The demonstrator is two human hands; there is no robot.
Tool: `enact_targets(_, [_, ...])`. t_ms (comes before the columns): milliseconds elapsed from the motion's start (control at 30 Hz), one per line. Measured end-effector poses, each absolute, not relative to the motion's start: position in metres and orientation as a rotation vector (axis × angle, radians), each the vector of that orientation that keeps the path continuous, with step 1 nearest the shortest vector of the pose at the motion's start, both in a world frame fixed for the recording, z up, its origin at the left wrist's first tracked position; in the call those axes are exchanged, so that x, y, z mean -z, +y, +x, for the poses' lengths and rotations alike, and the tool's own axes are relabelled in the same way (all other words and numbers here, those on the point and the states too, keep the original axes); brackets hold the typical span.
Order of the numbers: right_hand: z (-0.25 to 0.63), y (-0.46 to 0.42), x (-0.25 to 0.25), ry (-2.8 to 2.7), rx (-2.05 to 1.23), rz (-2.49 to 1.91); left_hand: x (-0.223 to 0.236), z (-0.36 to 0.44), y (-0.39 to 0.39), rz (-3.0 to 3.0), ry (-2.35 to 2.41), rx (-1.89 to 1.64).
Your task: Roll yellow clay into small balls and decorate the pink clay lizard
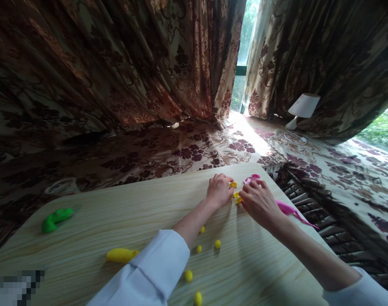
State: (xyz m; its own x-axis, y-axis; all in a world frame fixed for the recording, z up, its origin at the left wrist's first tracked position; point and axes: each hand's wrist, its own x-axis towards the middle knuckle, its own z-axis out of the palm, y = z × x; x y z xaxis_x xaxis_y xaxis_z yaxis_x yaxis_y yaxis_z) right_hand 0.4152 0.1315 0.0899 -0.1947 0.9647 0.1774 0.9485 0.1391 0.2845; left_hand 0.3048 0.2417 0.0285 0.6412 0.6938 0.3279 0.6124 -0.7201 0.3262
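Near the far right corner of the table, my left hand [219, 190] has its fingertips closed at a small flattened yellow clay piece [233, 185]. Close beside it, my right hand [259, 200] is curled, its fingertips pinching at another yellow clay piece [239, 200]. Between the two hands sits one more yellow bit [236, 195]. A pink clay flower shape [251, 177] lies just beyond my right fingers, partly covered by them. Several yellow clay balls [217, 244] are scattered on the wood nearer to me, one of them close against my left forearm.
The pale wooden table [143, 212] carries a yellow clay roll [121, 255] and a curved green clay lump [56, 219] at left. Pink clay with a thin tail [287, 208] reaches over the right edge. A white lamp [304, 105] stands on floral cloth behind.
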Motion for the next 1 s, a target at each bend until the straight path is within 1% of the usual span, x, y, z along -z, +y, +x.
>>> enact_targets(333, [0.419,0.120,-0.107,2.307,-0.508,2.013,-0.030,0.305,0.242,2.651,1.064,-0.689])
enact_targets(433, [0.413,0.101,-0.111,2.257,-0.406,2.066,-0.034,0.303,0.240,2.639,1.044,-0.711])
enact_targets(567, [0.393,0.080,-0.098,2.135,-0.154,2.194,-0.041,0.296,0.235,2.625,1.027,-0.759])
enact_targets(633, [0.383,0.079,-0.087,2.074,-0.079,2.239,-0.044,0.294,0.233,2.621,1.028,-0.772])
enact_targets(767, [0.375,0.090,-0.073,1.957,-0.072,2.289,-0.049,0.289,0.228,2.632,1.018,-0.787])
enact_targets(1000, [0.380,0.088,-0.069,1.971,-0.077,2.297,-0.061,0.275,0.207,2.683,0.925,-0.791])
